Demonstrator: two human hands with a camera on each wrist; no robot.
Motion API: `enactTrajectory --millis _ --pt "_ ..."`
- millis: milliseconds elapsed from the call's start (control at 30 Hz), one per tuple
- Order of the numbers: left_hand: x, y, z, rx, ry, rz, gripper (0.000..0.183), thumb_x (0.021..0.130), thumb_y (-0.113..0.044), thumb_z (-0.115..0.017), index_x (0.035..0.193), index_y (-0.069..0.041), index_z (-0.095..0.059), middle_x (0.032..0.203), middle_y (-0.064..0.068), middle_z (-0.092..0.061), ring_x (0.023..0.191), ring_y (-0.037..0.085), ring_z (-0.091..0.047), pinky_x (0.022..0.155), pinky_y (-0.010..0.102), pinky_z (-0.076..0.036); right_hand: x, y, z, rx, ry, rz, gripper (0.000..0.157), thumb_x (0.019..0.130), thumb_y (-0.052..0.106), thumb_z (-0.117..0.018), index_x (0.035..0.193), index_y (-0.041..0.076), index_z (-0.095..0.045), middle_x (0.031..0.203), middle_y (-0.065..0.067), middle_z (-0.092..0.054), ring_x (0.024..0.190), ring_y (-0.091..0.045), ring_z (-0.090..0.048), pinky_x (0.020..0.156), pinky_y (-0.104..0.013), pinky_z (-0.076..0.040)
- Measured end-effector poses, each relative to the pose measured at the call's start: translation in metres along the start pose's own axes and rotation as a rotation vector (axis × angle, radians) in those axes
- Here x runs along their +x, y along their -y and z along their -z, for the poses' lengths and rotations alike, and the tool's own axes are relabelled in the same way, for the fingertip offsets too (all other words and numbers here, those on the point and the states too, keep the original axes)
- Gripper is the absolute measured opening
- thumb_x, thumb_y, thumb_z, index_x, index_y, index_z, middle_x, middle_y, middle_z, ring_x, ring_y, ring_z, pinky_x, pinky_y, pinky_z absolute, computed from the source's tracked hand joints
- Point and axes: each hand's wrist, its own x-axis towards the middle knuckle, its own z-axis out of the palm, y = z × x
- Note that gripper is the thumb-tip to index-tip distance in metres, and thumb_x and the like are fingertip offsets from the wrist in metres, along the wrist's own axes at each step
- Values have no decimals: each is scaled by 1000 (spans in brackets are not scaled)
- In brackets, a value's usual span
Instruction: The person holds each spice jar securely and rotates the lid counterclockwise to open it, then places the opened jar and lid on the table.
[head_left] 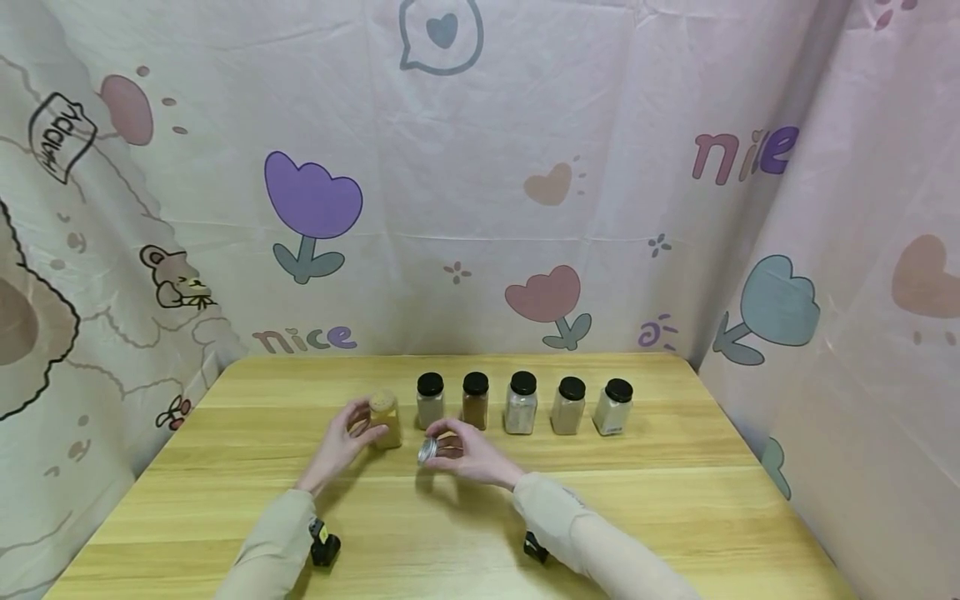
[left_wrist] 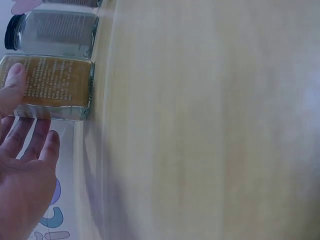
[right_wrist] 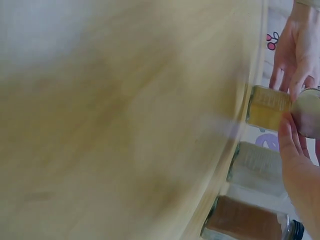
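Note:
My left hand (head_left: 343, 439) grips a square glass jar of yellow powder (head_left: 387, 429), which stands upright on the table with no black lid on its top. In the left wrist view, the thumb lies across the printed face of the yellow powder jar (left_wrist: 55, 82) and the other fingers are at its side. To its right, my right hand (head_left: 468, 454) pinches a round silver metal lid (head_left: 427, 451) between thumb and fingers, tilted on its edge above the table. The right wrist view shows the flat face of the lid (right_wrist: 307, 114) overlapping the jar's top end.
Right of the yellow jar runs a row of several black-lidded jars, among them a pale powder jar (head_left: 431, 404), a brown powder jar (head_left: 476, 404) and a tilted-looking end jar (head_left: 613, 410). The wooden table (head_left: 675, 517) ends at a patterned curtain (head_left: 450, 208).

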Motion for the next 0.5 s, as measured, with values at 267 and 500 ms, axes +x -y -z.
enactTrajectory --millis 267,500 --pt "11 6 8 5 -5 -24 68 91 -5 -70 147 11 -35 150 36 -40 143 51 -38 121 51 -31 15 0 -11 2 3 -61 49 87 -2 -74 131 -6 -53 129 -19 -60 115 -32 -68 95 -21 -59" --pt "18 8 14 28 -25 -18 67 93 -7 -70 147 12 -35 148 36 -42 140 51 -42 119 49 -32 28 -5 -19 -19 28 -77 54 84 -4 -76 133 -8 -54 131 -21 -60 112 -28 -70 91 -19 -60"
